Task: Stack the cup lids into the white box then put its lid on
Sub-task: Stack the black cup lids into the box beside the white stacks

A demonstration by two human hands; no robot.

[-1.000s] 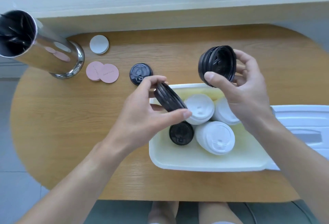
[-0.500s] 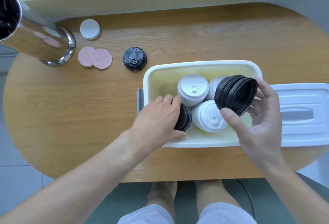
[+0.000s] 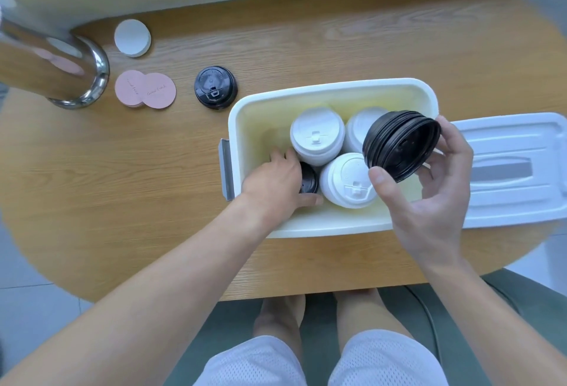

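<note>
Item in progress: left hand (image 3: 276, 181) pressing a black lid stack (image 3: 307, 177) down inside the white box (image 3: 325, 88), right hand (image 3: 429, 192) gripping another black stack (image 3: 402, 145) over it, best lowered level beside the white stacks (image 3: 317, 135).

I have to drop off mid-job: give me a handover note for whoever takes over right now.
Left hand is down in the white box, on a black lid stack.
Right hand holds another black stack, tilted, over the box.
Done: three white lid stacks are inside.
Left: place the held stack, add the single black lid from the table, then fit the box lid, lying right of the box.
</note>
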